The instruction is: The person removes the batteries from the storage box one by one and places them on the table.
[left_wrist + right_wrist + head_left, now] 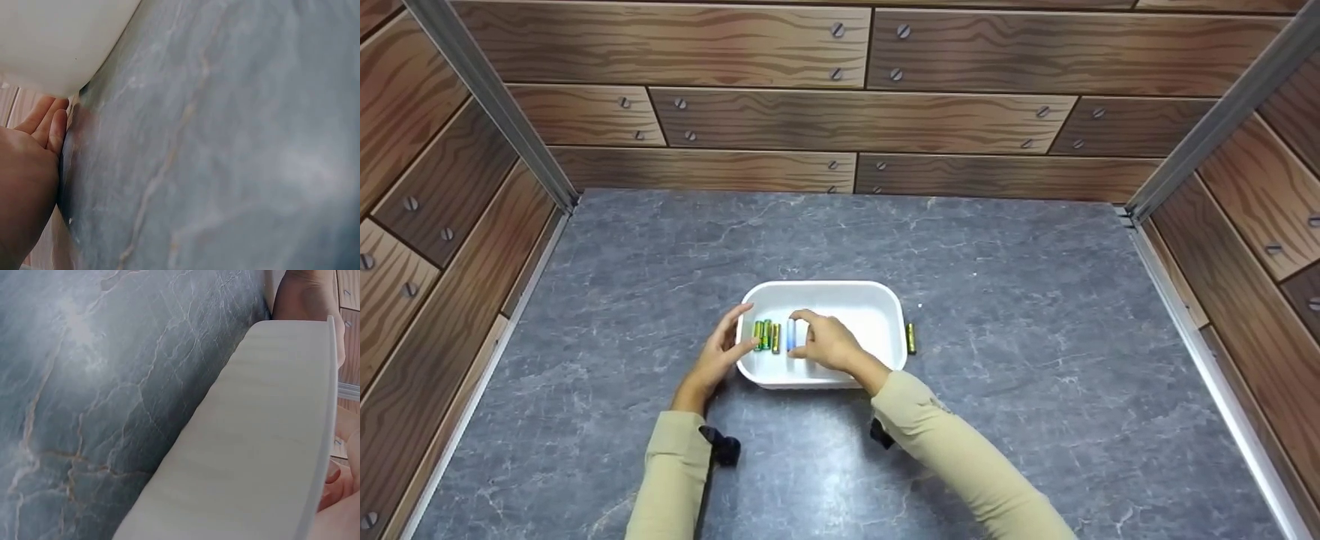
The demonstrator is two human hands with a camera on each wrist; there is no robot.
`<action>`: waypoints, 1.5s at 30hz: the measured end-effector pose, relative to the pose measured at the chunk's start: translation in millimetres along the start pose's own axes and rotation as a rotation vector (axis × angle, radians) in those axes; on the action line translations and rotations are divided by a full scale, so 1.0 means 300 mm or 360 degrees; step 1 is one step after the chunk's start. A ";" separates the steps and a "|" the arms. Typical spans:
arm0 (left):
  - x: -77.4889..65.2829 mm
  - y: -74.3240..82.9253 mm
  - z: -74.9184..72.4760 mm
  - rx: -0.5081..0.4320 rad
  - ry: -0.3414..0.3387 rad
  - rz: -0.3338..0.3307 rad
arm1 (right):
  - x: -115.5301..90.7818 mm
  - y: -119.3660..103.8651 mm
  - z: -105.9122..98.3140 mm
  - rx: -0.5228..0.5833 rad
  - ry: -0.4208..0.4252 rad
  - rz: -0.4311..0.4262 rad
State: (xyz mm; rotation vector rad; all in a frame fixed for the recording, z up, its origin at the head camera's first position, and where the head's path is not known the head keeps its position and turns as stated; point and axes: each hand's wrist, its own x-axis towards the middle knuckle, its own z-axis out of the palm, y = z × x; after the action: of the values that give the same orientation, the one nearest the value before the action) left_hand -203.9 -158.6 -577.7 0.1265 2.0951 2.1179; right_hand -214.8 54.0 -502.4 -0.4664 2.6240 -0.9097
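A white plastic tub sits on the grey marbled table. Inside its left end, three green-and-gold batteries stand side by side in a row. My right hand is over the tub, pinching a light-blue battery-sized cylinder by its two ends between thumb and forefinger, just right of that row. At the tub's left end my left hand rests with its fingers spread, the thumb reaching over the rim by the batteries. In the left wrist view, straight fingers lie against the tub's underside corner.
Another green-and-gold battery lies on the table just outside the tub's right wall. Wood-patterned panels enclose the back and sides, with metal posts at the corners. Black wrist cameras hang below the sleeves.
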 end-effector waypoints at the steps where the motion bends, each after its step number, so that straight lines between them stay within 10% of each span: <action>1: 0.001 0.000 0.000 0.0005 0.0001 -0.0002 | -0.004 0.000 -0.004 -0.0007 0.0001 -0.0011; 45: 0.001 -0.001 -0.010 -0.0102 0.0012 -0.0032 | -0.223 0.190 -0.133 0.0342 0.0147 -0.0279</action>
State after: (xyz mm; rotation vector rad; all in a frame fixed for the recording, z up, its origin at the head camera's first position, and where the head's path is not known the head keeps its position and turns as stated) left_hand -204.6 -161.5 -578.2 0.0891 2.0216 2.1742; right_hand -182.3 144.5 -496.2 -0.6182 2.5567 -1.2813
